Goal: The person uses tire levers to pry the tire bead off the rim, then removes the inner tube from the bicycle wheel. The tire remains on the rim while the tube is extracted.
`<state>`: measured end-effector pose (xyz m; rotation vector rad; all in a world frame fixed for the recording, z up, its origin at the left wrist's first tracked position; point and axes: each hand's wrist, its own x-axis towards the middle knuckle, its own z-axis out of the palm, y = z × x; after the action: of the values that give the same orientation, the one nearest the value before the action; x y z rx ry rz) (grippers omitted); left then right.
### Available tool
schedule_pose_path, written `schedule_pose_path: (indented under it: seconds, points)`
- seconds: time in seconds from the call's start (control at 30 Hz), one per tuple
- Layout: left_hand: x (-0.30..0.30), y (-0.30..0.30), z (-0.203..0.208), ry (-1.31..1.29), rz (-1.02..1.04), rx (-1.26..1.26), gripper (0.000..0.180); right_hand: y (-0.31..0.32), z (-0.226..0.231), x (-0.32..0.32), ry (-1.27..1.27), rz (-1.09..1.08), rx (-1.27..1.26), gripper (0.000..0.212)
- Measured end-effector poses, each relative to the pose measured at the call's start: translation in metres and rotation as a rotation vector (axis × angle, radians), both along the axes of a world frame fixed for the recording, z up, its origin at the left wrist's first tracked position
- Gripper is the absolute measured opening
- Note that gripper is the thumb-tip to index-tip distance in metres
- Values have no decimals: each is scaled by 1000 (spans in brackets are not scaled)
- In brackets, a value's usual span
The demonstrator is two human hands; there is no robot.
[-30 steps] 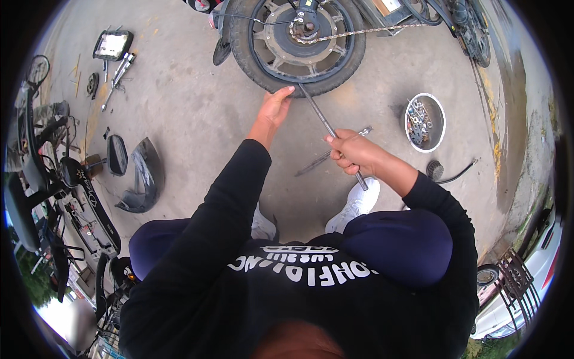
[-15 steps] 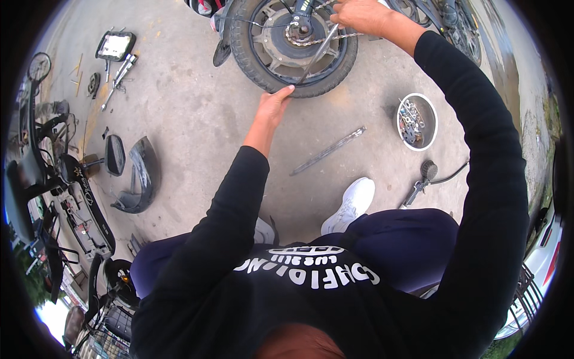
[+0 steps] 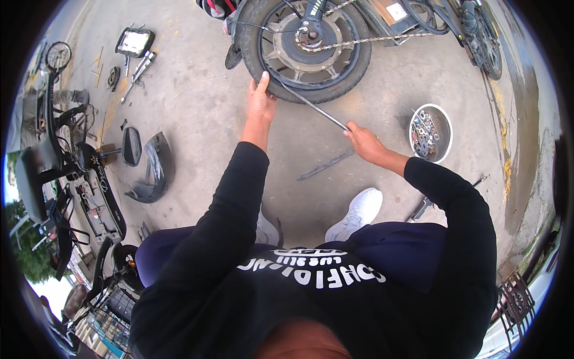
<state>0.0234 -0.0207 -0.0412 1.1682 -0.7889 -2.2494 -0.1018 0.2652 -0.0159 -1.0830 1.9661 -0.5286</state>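
**Holds a metal bar (image 3: 324,113) against a wheel (image 3: 284,45) at the top of the frame**

In the head view, grips the bar's near end, right of centre, with the right hand (image 3: 366,142), fingers wrapped round and pinching the bar. Slants the bar up and left to the lower left of the wheel, near the join of tyre (image 3: 350,82) and rim; cannot tell the exact seating of the tip. Sets the left hand (image 3: 261,106) at the tyre's lower left edge, just left of the bar's tip, thumb raised and apart from the bent fingers; cannot tell how firmly pressed.

Faces a chain (image 3: 365,41), stretched rightward from the hub. Has a second bar (image 3: 323,166) near the middle, flat on the concrete ground (image 3: 203,113), below the right hand. At right, has a round bowl (image 3: 443,143) of small metal parts (image 3: 423,133). At left, has a curved black piece (image 3: 160,173) beside a black mirror (image 3: 131,146); at upper left, silver tools (image 3: 139,76) below a dark-edged tray (image 3: 135,42). Plants white shoes (image 3: 359,212) below the second bar.
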Motion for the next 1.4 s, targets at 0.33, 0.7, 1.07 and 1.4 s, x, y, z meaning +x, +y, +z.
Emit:
schedule_pose_path:
  seconds: [0.33,0.7,1.07,1.4]
  points:
    - [-12,59,-27,117,-32,145,44,28,55,-6,-296,-170,112,23]
    - [-7,51,-51,210,-96,203,32,39,37,86,-188,-549,-27,35]
    - [-1,55,-36,168,-147,163,44,-33,151,-26,75,73,280,25]
    - [-6,58,-2,13,-244,61,48,-204,178,-163,1287,1015,-82,16]
